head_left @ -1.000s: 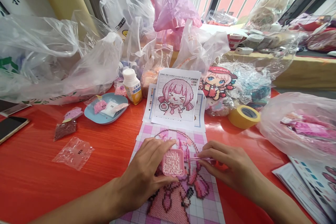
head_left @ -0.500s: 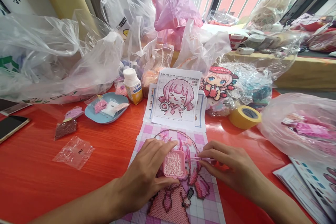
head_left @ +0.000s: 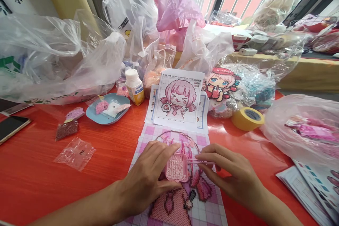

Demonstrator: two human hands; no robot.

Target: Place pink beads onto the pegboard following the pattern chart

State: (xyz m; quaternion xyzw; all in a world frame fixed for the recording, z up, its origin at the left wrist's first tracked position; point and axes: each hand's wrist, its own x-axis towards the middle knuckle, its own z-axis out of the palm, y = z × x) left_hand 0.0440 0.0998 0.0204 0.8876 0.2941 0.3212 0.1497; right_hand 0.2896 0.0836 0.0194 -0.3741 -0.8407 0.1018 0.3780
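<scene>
Between thumb and fingers, my left hand (head_left: 148, 171) grips a small pink tray (head_left: 177, 180) of pale beads (head_left: 176, 167). My right hand (head_left: 226, 164) pinches pink tweezers (head_left: 199, 161), whose tips reach the tray's right edge; whether a bead is in them is too small to tell. Under both hands lies a pink-and-white gridded pegboard (head_left: 215, 190) bearing a partly bead-filled figure (head_left: 169, 210) in pinks with dark outlines. Behind it a printed pattern sheet (head_left: 178, 99) of a pink-haired character leans upright.
To the left are a blue plate (head_left: 106, 120) with bead packets, a bottle (head_left: 134, 86), an empty-looking bag (head_left: 75, 153), brown beads (head_left: 66, 129) and a phone (head_left: 13, 129). Yellow tape (head_left: 247, 119), a plastic bag (head_left: 304, 130) and papers (head_left: 312, 190) lie right. Plastic bags (head_left: 182, 7) line the back.
The tweezers and my right hand have shifted slightly left, bringing the tips to the tray's edge. My left hand still holds the tray in nearly the same spot.
</scene>
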